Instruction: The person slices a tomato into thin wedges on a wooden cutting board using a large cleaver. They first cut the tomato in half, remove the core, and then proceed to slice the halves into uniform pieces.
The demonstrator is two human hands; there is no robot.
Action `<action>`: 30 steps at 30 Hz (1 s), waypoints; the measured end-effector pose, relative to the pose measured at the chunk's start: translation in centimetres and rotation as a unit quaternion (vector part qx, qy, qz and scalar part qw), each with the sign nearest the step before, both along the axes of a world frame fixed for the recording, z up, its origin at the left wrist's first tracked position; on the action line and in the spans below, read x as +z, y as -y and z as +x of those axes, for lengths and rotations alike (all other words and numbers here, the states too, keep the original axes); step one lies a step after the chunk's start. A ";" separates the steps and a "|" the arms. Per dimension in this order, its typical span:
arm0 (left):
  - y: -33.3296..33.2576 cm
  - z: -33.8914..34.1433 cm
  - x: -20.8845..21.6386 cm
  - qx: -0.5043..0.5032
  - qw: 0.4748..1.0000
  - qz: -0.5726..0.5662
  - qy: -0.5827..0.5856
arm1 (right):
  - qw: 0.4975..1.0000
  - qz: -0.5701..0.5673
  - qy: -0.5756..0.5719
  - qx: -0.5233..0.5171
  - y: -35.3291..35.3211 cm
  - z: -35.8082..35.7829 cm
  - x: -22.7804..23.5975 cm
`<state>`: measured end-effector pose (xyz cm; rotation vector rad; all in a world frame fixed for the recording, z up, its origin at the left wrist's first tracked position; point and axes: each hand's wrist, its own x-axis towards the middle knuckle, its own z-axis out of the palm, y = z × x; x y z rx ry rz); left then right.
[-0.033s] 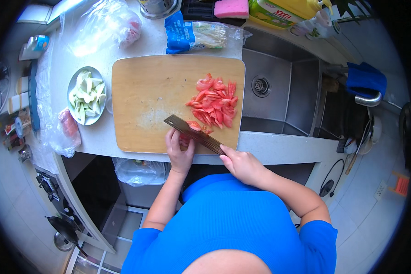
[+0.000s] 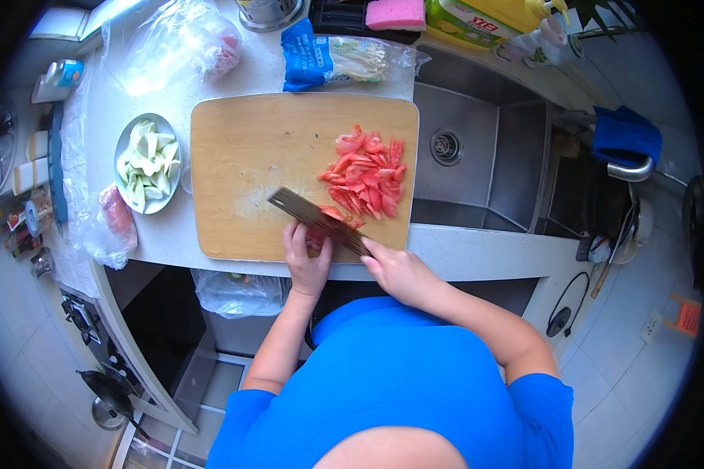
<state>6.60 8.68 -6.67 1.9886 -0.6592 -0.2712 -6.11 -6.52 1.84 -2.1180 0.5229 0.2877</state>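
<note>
My right hand (image 2: 399,272) grips a broad kitchen knife (image 2: 317,219), its blade slanting up to the left over the near edge of the wooden cutting board (image 2: 246,141). Against the blade's near side, my left hand (image 2: 308,264) has its fingers curled on a red tomato piece (image 2: 314,241), mostly hidden by fingers and blade. Just beyond the blade lie a few fresh tomato slices (image 2: 340,216). A pile of cut tomato (image 2: 365,173) covers the board's right part.
Left of the board stands a plate (image 2: 120,178) of pale green vegetable slices. A bagged bundle of enoki mushrooms (image 2: 358,60) lies behind it. Plastic bags (image 2: 172,47) sit at the back left. To the right is a steel sink (image 2: 454,187); a yellow bottle (image 2: 485,19) stands behind.
The knife and my right hand have shifted slightly left and away from me. My left hand stays at nearly the same spot on the tomato.
</note>
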 end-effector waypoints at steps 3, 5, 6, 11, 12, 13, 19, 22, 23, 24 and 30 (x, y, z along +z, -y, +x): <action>-0.4 0.1 -0.5 -0.014 0.997 -0.018 0.071 | 1.000 0.024 0.001 -0.005 -0.9 5.1 -1.2; -0.3 0.5 0.2 -0.019 1.000 0.000 -0.017 | 0.992 0.100 0.019 -0.069 0.4 5.3 -1.3; -0.3 0.8 0.7 -0.021 0.998 0.009 -0.062 | 0.985 0.137 0.027 -0.100 1.0 5.0 -1.1; 0.9 1.5 3.3 -0.026 0.997 0.076 0.021 | 0.985 0.146 0.015 -0.088 2.2 3.2 2.8; 1.0 1.3 3.2 -0.015 0.996 0.083 0.025 | 0.984 0.156 0.012 -0.082 2.1 3.0 3.3; 1.0 1.2 3.1 -0.004 0.996 0.090 0.029 | 0.983 0.167 0.009 -0.077 2.0 3.0 4.0; 0.8 0.9 2.1 0.026 0.996 0.042 -0.077 | 0.996 0.091 0.003 -0.025 1.3 0.8 5.0; 1.1 1.3 2.1 0.016 0.999 0.029 -0.012 | 0.998 0.065 0.003 -0.025 1.1 0.8 5.0; 1.1 1.4 2.1 0.013 0.999 0.027 0.010 | 0.997 0.064 0.007 -0.030 1.0 0.9 5.0; 1.2 1.4 2.0 0.022 0.999 0.024 -0.002 | 0.997 0.064 0.011 -0.035 0.9 1.1 5.1; 1.6 0.9 1.6 0.061 0.998 0.008 -0.032 | 0.998 0.048 0.007 -0.033 0.4 2.3 4.2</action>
